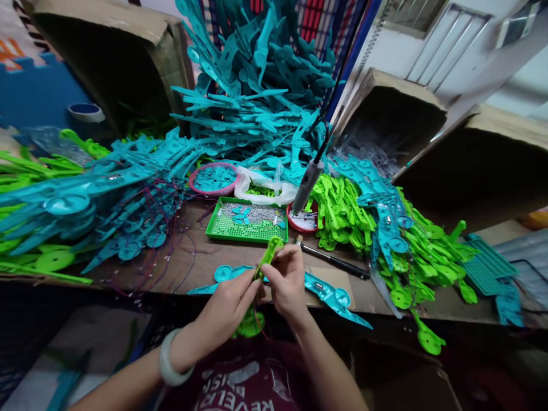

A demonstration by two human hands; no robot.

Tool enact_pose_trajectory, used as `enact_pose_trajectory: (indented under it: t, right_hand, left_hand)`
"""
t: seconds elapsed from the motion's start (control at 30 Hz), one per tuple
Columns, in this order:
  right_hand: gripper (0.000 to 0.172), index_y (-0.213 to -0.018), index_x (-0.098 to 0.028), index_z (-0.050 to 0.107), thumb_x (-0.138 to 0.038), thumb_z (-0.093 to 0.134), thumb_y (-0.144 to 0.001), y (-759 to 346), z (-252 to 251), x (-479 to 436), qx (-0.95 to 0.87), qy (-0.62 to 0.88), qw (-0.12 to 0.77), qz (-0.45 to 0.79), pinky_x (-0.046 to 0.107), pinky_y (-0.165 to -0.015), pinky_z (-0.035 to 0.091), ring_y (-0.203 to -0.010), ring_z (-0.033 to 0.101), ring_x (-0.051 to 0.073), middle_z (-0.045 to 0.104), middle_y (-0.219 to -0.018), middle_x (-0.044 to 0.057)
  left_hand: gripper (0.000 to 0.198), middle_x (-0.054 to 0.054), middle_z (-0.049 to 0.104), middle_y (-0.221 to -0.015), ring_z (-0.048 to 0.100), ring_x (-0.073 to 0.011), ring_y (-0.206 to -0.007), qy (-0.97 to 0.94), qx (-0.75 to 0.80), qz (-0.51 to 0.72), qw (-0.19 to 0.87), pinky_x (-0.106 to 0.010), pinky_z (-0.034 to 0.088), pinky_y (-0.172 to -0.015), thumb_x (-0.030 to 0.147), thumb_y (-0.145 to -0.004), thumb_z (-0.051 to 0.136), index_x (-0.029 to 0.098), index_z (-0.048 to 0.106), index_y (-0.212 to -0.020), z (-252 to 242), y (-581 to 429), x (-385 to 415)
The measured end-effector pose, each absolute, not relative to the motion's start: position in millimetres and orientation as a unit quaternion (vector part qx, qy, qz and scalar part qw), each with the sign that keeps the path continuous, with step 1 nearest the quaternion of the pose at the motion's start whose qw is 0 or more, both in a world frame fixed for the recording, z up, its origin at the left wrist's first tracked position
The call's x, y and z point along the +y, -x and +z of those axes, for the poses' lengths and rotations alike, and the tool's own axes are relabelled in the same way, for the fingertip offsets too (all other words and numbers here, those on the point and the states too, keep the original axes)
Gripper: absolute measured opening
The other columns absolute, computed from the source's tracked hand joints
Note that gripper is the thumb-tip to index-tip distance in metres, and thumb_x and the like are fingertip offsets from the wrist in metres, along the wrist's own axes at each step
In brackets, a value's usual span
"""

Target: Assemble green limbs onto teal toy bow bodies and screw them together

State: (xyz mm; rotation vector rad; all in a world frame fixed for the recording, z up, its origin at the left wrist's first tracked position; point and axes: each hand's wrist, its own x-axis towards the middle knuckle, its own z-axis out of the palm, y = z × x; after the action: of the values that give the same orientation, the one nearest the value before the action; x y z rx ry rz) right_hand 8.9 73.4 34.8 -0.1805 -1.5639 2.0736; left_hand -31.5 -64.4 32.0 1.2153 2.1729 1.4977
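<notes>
Both of my hands meet at the table's front edge around one green plastic part (274, 246), its narrow end pointing up and its round end hanging below. My left hand (231, 297) grips it from the left, fingers pressed together. From the right, my right hand (289, 279) closes on the same part with thumb and curled fingers. A thin red wire hangs by its lower end. Behind my hands lie a blue plastic part (331, 294) to the right and another blue part (225, 274) to the left. My fingers hide the middle of the green part.
Just beyond stands a green tray (244, 233) of small metal pieces. A hanging electric screwdriver (308, 185) rests over a red basket (302, 225). Heaped blue parts (128, 182) with loose wires lie left, green parts (342, 211) right. A black rod-like tool (334, 260) lies nearby.
</notes>
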Motion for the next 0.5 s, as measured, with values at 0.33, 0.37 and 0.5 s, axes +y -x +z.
enact_pose_trajectory:
  t: [0.33,0.37,0.5]
  right_hand:
    - [0.049,-0.129,-0.019,0.050,-0.038,0.071,-0.089,4.9,13.3,86.9,-0.876,-0.031,0.052,0.479,0.045,-0.097,0.052,-0.110,0.064,0.024,0.065,-0.121,0.013]
    - [0.046,-0.128,-0.018,0.052,-0.036,0.070,-0.090,-5.6,5.6,91.6,-0.896,-0.040,0.044,0.440,0.046,-0.098,0.052,-0.112,0.063,0.025,0.065,-0.122,0.014]
    - [0.039,-0.126,-0.019,0.056,-0.032,0.069,-0.091,-36.3,-7.8,114.1,-0.915,-0.053,0.049,0.396,0.044,-0.099,0.053,-0.114,0.063,0.025,0.066,-0.121,0.013]
  left_hand:
    - [0.035,0.000,0.074,-0.093,0.070,-0.0197,-0.089,-0.058,0.805,0.589,0.048,-0.031,0.056,-0.087,0.046,-0.082,0.073,0.019,0.066,-0.103,43.9,129.2,-168.5]
    - [0.037,0.000,0.074,-0.092,0.070,-0.0193,-0.088,-0.036,0.797,0.599,0.066,-0.031,0.057,-0.086,0.047,-0.081,0.074,0.018,0.066,-0.102,40.2,130.6,-174.7]
    - [0.047,-0.003,0.076,-0.089,0.074,-0.0210,-0.080,-0.016,0.723,0.658,0.209,-0.035,0.063,-0.080,0.057,-0.077,0.076,0.017,0.060,-0.096,14.1,116.8,-163.8]
